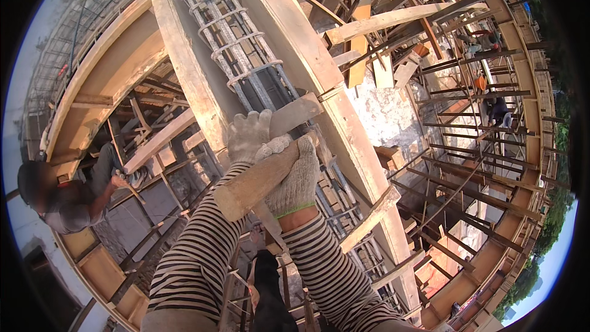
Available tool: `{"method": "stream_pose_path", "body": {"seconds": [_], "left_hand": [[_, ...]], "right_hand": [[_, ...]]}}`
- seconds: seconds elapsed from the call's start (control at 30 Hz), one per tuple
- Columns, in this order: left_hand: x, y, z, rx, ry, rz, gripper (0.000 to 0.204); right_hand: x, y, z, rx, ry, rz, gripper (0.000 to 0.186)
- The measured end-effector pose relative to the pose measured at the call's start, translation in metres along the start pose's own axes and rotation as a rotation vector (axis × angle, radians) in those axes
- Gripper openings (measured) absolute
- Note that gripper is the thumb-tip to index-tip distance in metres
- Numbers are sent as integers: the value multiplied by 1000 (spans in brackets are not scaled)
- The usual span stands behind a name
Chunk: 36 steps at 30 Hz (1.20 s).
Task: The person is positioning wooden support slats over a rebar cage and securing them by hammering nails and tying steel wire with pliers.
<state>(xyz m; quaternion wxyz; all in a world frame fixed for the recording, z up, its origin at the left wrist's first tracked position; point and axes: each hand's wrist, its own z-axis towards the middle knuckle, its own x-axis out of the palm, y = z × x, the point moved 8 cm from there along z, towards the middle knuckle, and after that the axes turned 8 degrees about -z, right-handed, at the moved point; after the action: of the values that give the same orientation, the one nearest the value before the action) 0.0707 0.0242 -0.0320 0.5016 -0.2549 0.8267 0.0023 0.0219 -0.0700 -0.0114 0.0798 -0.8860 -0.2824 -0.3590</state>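
Firmly, my right hand (294, 187) clasps a board (255, 184), left hand (247, 137) pinching a shorter piece (297, 114); eleven-o'clock formwork (190, 55) holds rebar (228, 29).

The short plank (249, 189) is matt, rough-looking wood; the left glove (247, 135) and right glove (296, 181) are coarse knitted cloth, the striped sleeves (193, 270) smoother cloth. The rebar cage (257, 72) is dull, roughened metal, the formwork board (184, 55) stained, matt wood.

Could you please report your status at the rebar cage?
Left hand touching upper wood piece. Right hand holding lower wood block. Rebar cage beneath; formwork boards flanking.
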Motion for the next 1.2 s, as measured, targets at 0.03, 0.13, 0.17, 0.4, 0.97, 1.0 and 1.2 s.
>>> {"method": "stream_pose_path", "body": {"seconds": [0.03, 0.13, 0.17, 0.4, 0.97, 1.0, 1.2], "left_hand": [[1, -2, -2, -13, 11, 11, 73], [1, -5, -3, -33, 3, 17, 75], [0, -2, -4, -27, -22, 4, 77], [3, 8, -7, 13, 28, -74, 75], [-11, -2, -10, -15, 40, -49, 77], [-5, 1, -9, -18, -34, -50, 81], [-1, 2, -4, 27, -348, 11, 85]], "right_hand": [[-7, 0, -2, 24, 23, -27, 37], [-20, 3, -50, 106, -26, -199, 37], [-22, 6, -70, 144, -62, -273, 36], [-11, 103, -53, -623, -29, -2285, 46], [-59, 164, -138, -268, -181, -1955, 36], [-78, 178, -163, -369, -220, -2006, 37], [-217, 261, -289, -476, -887, -2318, 46]]}}
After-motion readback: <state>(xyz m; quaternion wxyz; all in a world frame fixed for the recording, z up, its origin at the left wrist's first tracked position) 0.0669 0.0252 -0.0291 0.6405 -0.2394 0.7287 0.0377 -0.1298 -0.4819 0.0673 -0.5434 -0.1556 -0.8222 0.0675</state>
